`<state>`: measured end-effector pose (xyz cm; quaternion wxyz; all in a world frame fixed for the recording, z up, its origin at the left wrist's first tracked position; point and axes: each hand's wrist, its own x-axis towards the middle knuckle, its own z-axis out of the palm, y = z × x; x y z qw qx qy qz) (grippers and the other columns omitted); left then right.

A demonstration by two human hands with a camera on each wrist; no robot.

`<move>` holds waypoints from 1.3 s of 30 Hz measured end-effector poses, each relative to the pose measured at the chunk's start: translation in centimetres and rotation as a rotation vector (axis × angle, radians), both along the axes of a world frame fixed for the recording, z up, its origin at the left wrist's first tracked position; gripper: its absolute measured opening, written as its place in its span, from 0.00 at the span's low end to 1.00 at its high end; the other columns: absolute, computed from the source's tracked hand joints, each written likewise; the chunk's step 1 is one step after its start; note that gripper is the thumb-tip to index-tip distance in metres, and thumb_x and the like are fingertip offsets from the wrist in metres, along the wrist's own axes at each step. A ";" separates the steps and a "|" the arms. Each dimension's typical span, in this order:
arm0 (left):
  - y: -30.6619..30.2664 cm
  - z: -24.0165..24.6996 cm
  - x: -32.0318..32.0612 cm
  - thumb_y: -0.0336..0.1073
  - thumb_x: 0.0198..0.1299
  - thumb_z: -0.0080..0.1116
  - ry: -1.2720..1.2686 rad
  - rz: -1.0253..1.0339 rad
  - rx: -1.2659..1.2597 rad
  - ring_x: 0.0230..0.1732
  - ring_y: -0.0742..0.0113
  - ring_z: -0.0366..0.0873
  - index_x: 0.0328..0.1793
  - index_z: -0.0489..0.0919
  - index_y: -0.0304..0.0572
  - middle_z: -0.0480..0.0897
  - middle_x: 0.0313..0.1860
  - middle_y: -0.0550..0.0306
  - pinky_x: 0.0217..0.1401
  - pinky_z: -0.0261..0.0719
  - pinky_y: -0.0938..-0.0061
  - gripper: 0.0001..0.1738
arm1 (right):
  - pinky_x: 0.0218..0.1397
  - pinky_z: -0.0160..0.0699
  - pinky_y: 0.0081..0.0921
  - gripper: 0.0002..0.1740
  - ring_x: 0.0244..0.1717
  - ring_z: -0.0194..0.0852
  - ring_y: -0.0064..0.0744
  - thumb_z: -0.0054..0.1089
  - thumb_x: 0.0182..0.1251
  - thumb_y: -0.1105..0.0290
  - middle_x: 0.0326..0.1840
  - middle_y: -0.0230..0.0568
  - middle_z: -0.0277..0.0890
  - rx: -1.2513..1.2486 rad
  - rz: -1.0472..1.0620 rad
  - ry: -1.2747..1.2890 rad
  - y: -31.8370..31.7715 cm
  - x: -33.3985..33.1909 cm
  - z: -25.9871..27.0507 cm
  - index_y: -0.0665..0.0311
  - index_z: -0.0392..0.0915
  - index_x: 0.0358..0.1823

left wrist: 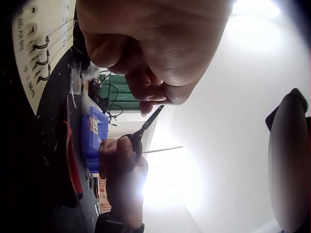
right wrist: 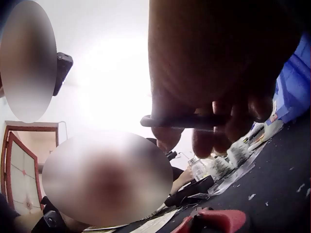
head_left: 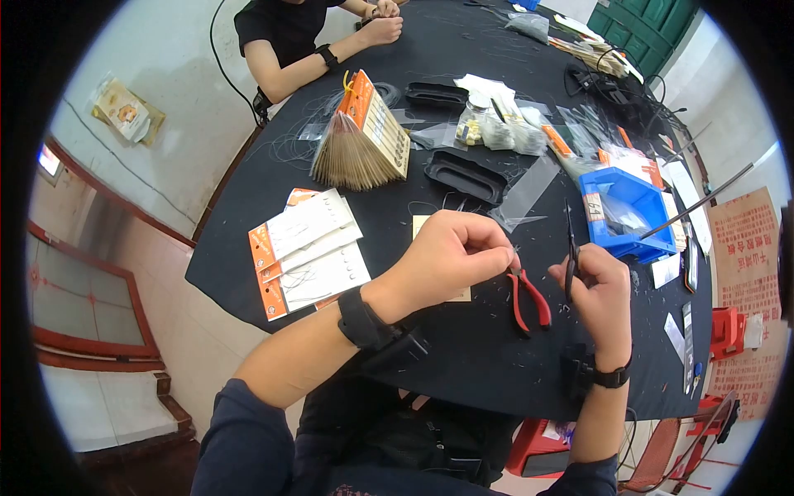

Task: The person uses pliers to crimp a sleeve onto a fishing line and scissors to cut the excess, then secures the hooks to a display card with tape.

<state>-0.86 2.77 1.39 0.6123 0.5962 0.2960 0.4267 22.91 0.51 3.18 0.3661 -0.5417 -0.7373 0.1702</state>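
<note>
My left hand (head_left: pixel 451 258) is raised over the beige hook card (left wrist: pixel 36 53), thumb and forefinger pinched together on something too small to make out. My right hand (head_left: pixel 602 291) grips black scissors (head_left: pixel 570 236) by the handles, fingers curled round them. In the left wrist view the scissors (left wrist: pixel 146 126) point up toward the fingertips of the left hand (left wrist: pixel 160 43). Red-handled pliers (head_left: pixel 541 306) lie on the black cloth between the hands. In the right wrist view, the right hand (right wrist: pixel 218 63) is dark, with a scissor handle across its fingers.
White-and-orange cards (head_left: pixel 318 273) lie at the left, behind them a standing fan of cards (head_left: pixel 356 153). Black trays (head_left: pixel 467 178), plastic bags and a blue bin (head_left: pixel 624 202) with a rod across it sit farther back. Another person (head_left: pixel 285 50) sits across the table.
</note>
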 end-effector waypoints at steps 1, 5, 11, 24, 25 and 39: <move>0.1 -0.1 -0.1 0.31 0.61 0.62 -0.009 -0.010 -0.023 0.28 0.86 0.72 0.35 0.84 0.35 0.82 0.28 0.64 0.31 0.68 0.86 0.06 | 0.22 0.54 0.27 0.13 0.18 0.57 0.29 0.71 0.50 0.77 0.18 0.39 0.61 -0.019 0.002 -0.001 0.0 0.0 0.0 0.74 0.71 0.21; 0.4 -0.4 -0.2 0.31 0.61 0.61 -0.048 -0.023 -0.109 0.29 0.86 0.72 0.34 0.84 0.35 0.81 0.27 0.64 0.33 0.69 0.87 0.07 | 0.29 0.66 0.28 0.04 0.25 0.69 0.33 0.62 0.59 0.79 0.26 0.44 0.70 -0.068 0.035 0.016 0.0 -0.3 0.0 0.73 0.79 0.32; 0.4 -0.1 -0.1 0.31 0.62 0.59 -0.132 -0.017 -0.155 0.27 0.85 0.69 0.35 0.84 0.35 0.77 0.25 0.67 0.33 0.67 0.87 0.07 | 0.40 0.73 0.30 0.08 0.36 0.78 0.41 0.51 0.64 0.82 0.36 0.49 0.76 -0.153 0.013 0.054 -0.2 -0.1 -0.9 0.73 0.79 0.40; 0.3 -0.1 0.0 0.30 0.63 0.58 -0.106 0.026 -0.176 0.27 0.86 0.66 0.37 0.83 0.33 0.75 0.25 0.68 0.31 0.64 0.87 0.07 | 0.32 0.69 0.30 0.14 0.26 0.71 0.40 0.68 0.57 0.68 0.29 0.46 0.74 -0.103 -0.214 -0.044 -0.1 0.8 -1.2 0.75 0.77 0.29; 0.3 -0.1 0.0 0.30 0.63 0.58 -0.110 0.027 -0.177 0.27 0.86 0.66 0.37 0.83 0.33 0.75 0.25 0.68 0.31 0.64 0.87 0.07 | 0.33 0.69 0.30 0.15 0.27 0.71 0.41 0.69 0.57 0.68 0.29 0.46 0.74 -0.123 -0.234 -0.062 -0.2 0.7 -1.2 0.76 0.77 0.30; 0.4 -0.1 0.1 0.32 0.64 0.59 -0.090 -0.001 -0.176 0.27 0.87 0.66 0.36 0.83 0.35 0.75 0.25 0.70 0.30 0.63 0.88 0.07 | 0.51 0.75 0.39 0.09 0.47 0.75 0.54 0.61 0.59 0.76 0.46 0.52 0.74 -0.098 -0.202 -0.243 -0.9 0.5 -1.4 0.76 0.79 0.39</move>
